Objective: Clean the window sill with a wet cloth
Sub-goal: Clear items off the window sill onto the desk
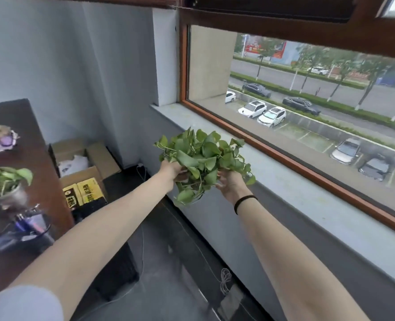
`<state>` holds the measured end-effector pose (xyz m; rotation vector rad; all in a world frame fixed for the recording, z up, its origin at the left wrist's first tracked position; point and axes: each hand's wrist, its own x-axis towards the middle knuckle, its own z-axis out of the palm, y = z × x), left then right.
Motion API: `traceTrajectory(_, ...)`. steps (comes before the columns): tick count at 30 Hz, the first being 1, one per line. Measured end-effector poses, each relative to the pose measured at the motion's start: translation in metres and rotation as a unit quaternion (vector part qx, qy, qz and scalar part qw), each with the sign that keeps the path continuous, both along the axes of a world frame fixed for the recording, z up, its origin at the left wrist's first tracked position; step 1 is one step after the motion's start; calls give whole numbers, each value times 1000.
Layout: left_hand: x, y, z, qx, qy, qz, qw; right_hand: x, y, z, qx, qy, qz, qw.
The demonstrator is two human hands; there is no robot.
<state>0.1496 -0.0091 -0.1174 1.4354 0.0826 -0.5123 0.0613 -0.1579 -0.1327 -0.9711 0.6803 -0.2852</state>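
Note:
A leafy green potted plant [203,156] is held in the air between both hands, just at the near edge of the grey window sill [307,195]. My left hand [172,169] grips it from the left side, fingers buried in the leaves. My right hand [230,181] holds it from the right; a black band circles that wrist. The pot itself is hidden by the foliage. The sill runs from upper left to lower right under the wood-framed window [284,158]. No cloth shows anywhere in view.
A dark wooden desk [32,144] stands at left with a second potted plant [4,184] and purple-blue items. Open cardboard boxes [85,167] sit on the floor in the corner. Loose cables [224,279] lie on the dark floor below the sill.

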Motion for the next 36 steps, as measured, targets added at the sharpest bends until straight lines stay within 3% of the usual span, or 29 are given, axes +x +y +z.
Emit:
traceTrajectory(10, 51, 133, -13, 7, 43, 142, 989, 90, 120, -12, 20, -10, 125, 992)
traceTrajectory(20, 105, 253, -15, 30, 64, 282, 957, 203, 229, -27, 19, 4, 302, 953)
traceTrajectory(28, 105, 344, -3, 3, 63, 406, 912, 255, 332, -27, -5, 5, 448, 894)
traceTrajectory(33, 103, 419, -11, -19, 59, 502, 863, 261, 408, -23, -17, 17, 503, 864)
traceTrajectory(36, 103, 469, -19, -14, 55, 524, 850, 265, 453, -25, -14, 26, 518, 855)
